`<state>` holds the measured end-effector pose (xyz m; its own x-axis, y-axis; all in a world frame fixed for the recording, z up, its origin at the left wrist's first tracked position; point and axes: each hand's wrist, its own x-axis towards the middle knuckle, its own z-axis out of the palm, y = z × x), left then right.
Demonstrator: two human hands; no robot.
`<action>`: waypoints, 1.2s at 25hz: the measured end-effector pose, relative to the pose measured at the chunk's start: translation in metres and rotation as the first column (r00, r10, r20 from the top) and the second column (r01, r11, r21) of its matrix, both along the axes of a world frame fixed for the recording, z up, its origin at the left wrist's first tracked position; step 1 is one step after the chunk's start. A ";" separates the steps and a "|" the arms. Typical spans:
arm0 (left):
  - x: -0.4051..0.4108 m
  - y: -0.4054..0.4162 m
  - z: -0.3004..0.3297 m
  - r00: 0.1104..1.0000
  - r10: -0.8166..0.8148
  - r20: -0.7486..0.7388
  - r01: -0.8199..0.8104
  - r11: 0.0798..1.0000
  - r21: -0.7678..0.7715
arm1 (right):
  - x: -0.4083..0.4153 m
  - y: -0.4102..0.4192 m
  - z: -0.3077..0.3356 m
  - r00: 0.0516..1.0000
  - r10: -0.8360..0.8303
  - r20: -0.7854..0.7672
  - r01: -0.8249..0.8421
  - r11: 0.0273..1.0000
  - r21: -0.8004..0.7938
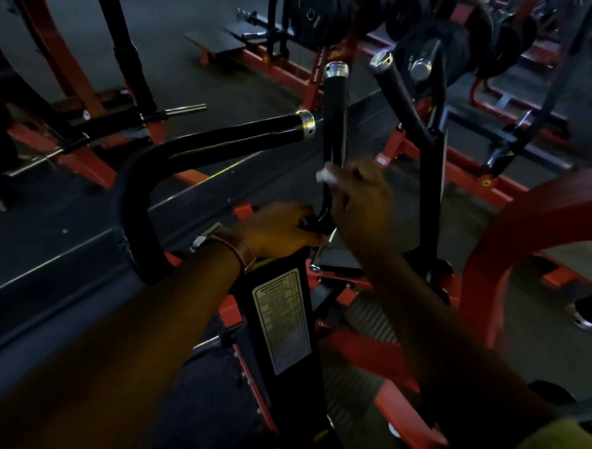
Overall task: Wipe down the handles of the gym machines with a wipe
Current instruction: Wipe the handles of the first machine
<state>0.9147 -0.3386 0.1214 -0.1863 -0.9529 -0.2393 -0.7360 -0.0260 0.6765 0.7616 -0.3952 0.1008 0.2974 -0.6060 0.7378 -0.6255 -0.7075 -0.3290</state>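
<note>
Right hand: the right hand [359, 196], just right of the frame's centre, is curling its fingers around a small white crumpled wipe [324, 175] and pressing it against the lower part of the upright black rubber-gripped handle [334, 116]; motion blur is hiding the exact finger positions.
Left hand: the left hand [280, 228], at the centre and slightly below the right one, is closing its fingers around the black curved base of that same handle, where the bar is meeting the machine's column.
Wrist: a brown leather watch strap [242, 247] with pale stitching is circling the left wrist.
Wipe: only a small white tuft is showing at the right hand's fingertips, touching the handle.
Handles: the upright handle is ending in a shiny silver metal cap; a second black angled handle [400, 99] to its right and a long glossy black curved tube handle [223, 141] to its left are carrying the same silver caps.
Machine: a black metal column with a pale rectangular printed label [281, 321] is standing at lower centre, set in a red painted steel frame [492, 241].
Background: black round weight plates [326, 13] are hanging at the top of the frame.
</note>
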 end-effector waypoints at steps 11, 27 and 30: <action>-0.003 0.003 -0.006 0.999 -0.042 0.029 0.048 0.968 -0.246 | -0.005 -0.008 -0.003 0.990 -0.042 0.133 0.058 0.991 -0.118; -0.018 -0.032 -0.008 0.921 0.133 -0.366 -0.144 0.990 0.000 | 0.033 -0.091 0.039 0.416 -0.147 0.897 -0.619 0.677 0.398; -0.013 -0.033 -0.011 0.878 0.165 -0.449 -0.153 0.986 0.064 | 0.035 -0.097 0.038 0.374 -0.311 0.874 -0.764 0.430 0.480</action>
<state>0.9020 -0.3716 0.1105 -0.1265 -0.9734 -0.1909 -0.3360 -0.1390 0.9316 0.7963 -0.4923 0.1392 0.1870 -0.9785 -0.0875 0.4793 0.1686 -0.8613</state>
